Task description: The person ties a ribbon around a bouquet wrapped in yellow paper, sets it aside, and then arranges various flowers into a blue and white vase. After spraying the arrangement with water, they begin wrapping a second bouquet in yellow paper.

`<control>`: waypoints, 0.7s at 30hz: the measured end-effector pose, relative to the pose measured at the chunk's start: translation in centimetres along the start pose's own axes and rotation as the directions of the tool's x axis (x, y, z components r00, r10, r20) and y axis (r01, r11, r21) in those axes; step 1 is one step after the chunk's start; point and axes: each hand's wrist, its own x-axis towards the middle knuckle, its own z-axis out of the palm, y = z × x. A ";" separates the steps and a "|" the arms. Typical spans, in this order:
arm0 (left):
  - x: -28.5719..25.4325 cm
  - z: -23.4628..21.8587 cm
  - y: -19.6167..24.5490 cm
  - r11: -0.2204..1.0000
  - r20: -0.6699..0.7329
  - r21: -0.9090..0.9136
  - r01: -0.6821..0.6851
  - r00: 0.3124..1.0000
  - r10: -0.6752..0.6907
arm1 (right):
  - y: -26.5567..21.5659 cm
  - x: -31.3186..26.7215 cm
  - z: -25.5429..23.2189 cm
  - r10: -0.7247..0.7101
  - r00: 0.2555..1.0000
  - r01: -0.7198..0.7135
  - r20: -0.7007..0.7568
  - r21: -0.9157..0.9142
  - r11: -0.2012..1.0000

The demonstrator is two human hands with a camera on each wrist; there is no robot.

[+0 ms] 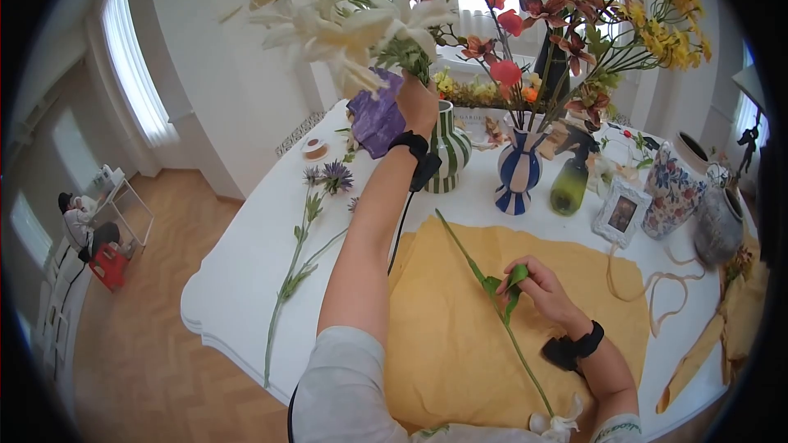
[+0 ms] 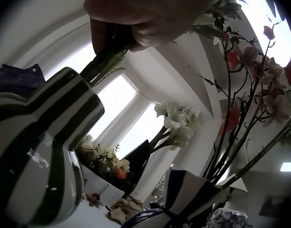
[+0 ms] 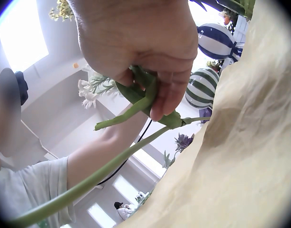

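Note:
My left hand (image 1: 419, 107) grips green stems just above the mouth of the green-and-white striped vase (image 1: 449, 148); white lilies (image 1: 353, 33) spread above it. In the left wrist view the curled hand (image 2: 145, 21) holds the stems (image 2: 105, 59), which reach down behind the vase rim (image 2: 69, 76). Over the yellow paper (image 1: 443, 328), my right hand (image 1: 546, 291) pinches a green leaf (image 1: 515, 279) on a long single stem (image 1: 521, 353). A white bloom (image 1: 566, 420) lies at the stem's near end. The right wrist view shows the fingers (image 3: 167, 92) on the leaf (image 3: 136, 107).
Purple flowers (image 1: 335, 176) with long stems lie at the left of the white table (image 1: 234, 279). Purple cloth (image 1: 377, 119) is behind. A blue-striped vase (image 1: 517, 176), green spray bottle (image 1: 569, 184), picture frame (image 1: 621, 211) and floral vase (image 1: 675, 184) stand right. A person (image 1: 82, 217) sits far left.

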 end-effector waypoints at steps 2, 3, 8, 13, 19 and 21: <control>-1.3 0.7 -0.3 1.000 0.044 -0.026 0.013 0.999 -0.012 | -0.1 0.0 0.0 -0.004 1.000 0.004 -0.003 -0.001 1.000; -1.6 1.4 -0.6 1.000 0.043 -0.029 0.011 0.999 -0.010 | -0.1 0.0 0.0 -0.002 1.000 0.002 -0.006 0.001 1.000; -3.1 3.5 -2.3 0.998 -0.120 -0.053 -0.036 0.992 0.030 | 0.0 0.1 0.0 0.004 1.000 -0.004 -0.004 0.008 1.000; -2.9 2.8 -1.1 0.990 -0.076 0.030 0.138 0.988 -0.135 | -0.2 -0.1 -0.1 0.000 1.000 0.000 -0.008 -0.001 1.000; -2.4 3.1 -2.5 0.997 -0.071 0.077 0.004 0.997 0.001 | -3.9 0.2 -0.9 -0.050 0.963 0.147 0.263 -0.365 0.919; -2.7 2.8 -2.2 0.996 -0.063 0.082 0.029 0.998 -0.024 | -5.0 0.9 -1.8 0.029 0.924 0.197 0.382 -0.538 0.820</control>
